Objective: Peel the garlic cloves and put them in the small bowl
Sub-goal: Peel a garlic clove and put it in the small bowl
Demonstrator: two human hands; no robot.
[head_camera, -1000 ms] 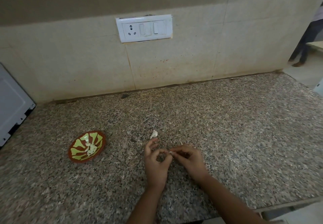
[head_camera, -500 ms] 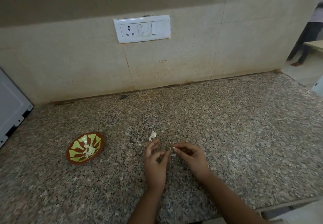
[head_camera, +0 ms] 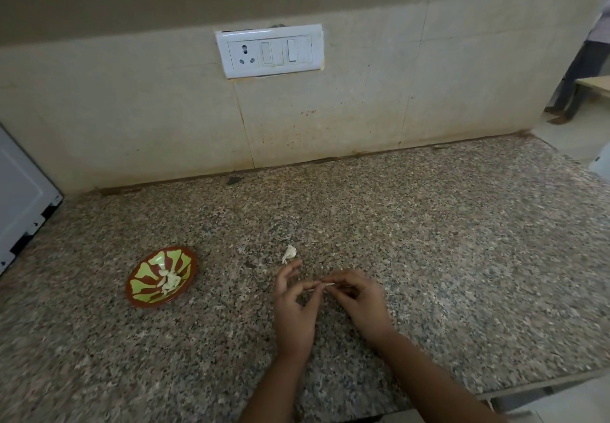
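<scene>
We see both hands low over the counter (head_camera: 429,241), near its front edge, meeting at the fingertips. The left hand (head_camera: 293,307) pinches one end of a small pale clove (head_camera: 328,285) between thumb and forefinger, its other fingers lifted and spread. The right hand (head_camera: 359,304) pinches the other end, fingers curled in over the palm. The clove is held just above the stone, and it is too small and blurred for us to tell how much skin is on it. Just beyond the left fingertips a white garlic scrap (head_camera: 289,253) lies on the counter; we cannot tell whether it is a clove or peel. Well to the left sits the bowl (head_camera: 193,259), red-brown with green markings, holding a few pale peeled cloves (head_camera: 170,282) at its centre. A white socket plate (head_camera: 269,51) is on the tiled wall behind, a white appliance (head_camera: 19,191) stands at the far left, and a person's legs (head_camera: 581,86) show at the far right.
</scene>
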